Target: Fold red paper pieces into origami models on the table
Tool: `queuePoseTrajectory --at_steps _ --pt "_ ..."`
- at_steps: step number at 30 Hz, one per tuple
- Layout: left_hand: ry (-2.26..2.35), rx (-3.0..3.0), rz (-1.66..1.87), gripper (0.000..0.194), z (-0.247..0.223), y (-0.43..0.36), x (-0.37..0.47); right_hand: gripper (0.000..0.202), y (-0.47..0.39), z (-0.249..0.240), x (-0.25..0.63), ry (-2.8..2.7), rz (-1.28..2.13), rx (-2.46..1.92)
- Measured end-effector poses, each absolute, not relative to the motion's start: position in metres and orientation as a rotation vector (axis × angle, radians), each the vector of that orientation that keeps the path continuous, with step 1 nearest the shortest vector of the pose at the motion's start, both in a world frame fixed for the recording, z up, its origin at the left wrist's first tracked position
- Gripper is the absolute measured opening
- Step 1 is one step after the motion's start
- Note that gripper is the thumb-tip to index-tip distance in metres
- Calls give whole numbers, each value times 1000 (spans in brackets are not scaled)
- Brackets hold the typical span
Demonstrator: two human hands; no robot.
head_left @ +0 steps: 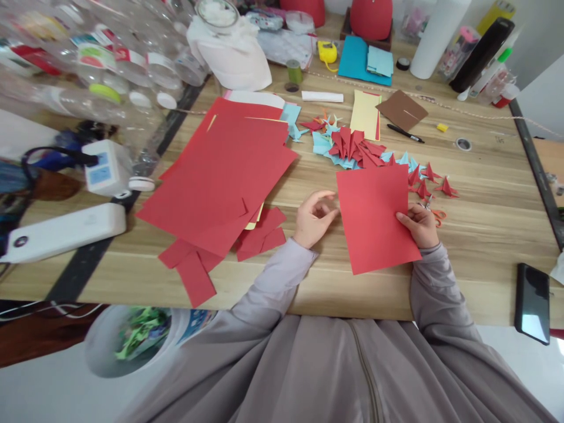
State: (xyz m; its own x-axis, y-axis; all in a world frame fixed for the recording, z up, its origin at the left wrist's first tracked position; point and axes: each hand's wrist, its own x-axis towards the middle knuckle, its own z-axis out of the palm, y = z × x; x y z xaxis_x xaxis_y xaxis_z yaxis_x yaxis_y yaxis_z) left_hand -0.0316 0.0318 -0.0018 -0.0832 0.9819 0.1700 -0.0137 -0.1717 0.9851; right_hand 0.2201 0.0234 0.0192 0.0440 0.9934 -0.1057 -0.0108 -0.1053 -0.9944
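Note:
A red sheet of paper point(373, 220) is held up over the table by my right hand point(420, 226), thumb on its front and fingers behind its right edge. Just off the sheet's left edge is my left hand point(315, 218), empty, its fingers curved and a gap between thumb and fingertips. To the left lies a stack of large red paper sheets point(224, 170). Smaller red paper pieces point(196, 279) are scattered at its near side. Behind the held sheet are folded red and blue paper pieces point(352, 147) and several small red paper cranes point(447, 188). Orange-handled scissors point(439, 217) show partly behind my right hand.
Plastic bottles point(127, 64) crowd the far left, near a white power bank point(66, 232). Farther back are a yellow tape measure point(327, 53), blue paper point(355, 59), brown paper point(402, 110) and a black pen point(405, 133). A phone point(532, 302) overhangs the front right edge.

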Motion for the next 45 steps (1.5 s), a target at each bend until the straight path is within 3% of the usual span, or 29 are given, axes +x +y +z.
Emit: queuePoseTrajectory --at_steps 10,20,28,34,39,42,45 --pt "971 1662 1392 18 -4 30 -33 30 25 17 220 -1049 1225 -1316" --pt "770 1568 1206 14 -3 23 -23 28 21 18 209 -1209 1260 -1326" --pt "949 1214 1121 28 6 23 -28 35 20 15 220 -1537 931 -1129" --pt "989 1249 967 39 12 20 -25 13 16 23 216 -1779 678 -1170" --pt "1150 1284 769 47 11 14 -26 40 11 16 213 -1732 669 -1445" --pt "1308 1318 615 53 14 6 -27 45 3 9 209 -1795 763 -1597" --pt "1541 1458 517 47 22 -5 -28 44 -5 5 202 -1910 614 -1691"
